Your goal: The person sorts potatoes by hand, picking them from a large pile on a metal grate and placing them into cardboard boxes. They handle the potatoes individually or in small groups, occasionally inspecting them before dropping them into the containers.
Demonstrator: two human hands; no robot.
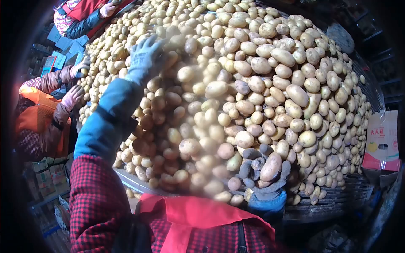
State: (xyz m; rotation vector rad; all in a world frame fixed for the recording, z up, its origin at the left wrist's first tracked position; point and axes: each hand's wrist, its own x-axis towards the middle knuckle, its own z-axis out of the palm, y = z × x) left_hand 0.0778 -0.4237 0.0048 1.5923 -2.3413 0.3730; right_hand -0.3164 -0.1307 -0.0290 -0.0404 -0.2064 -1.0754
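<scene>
A large heap of potatoes (pixel 295 95) fills the middle of the head view. My left hand (pixel 143 57), in a light grey-blue glove, reaches out over the upper left of the heap, fingers spread, with no potato seen in it. Near the front edge my right hand (pixel 265 173), in a dark grey glove, is palm up with its fingers curled around a potato (pixel 271 167) with a dark patch. A smaller dark lump lies beside that potato, against the fingers. A pale blur covers part of the heap between my hands.
A co-worker in an orange vest (pixel 40 116) has both gloved hands at the heap's left edge. Another person's gloved hand (pixel 108 9) shows at the top left. A printed carton (pixel 382 141) stands at the right, beside a dark slatted surface (pixel 333 196).
</scene>
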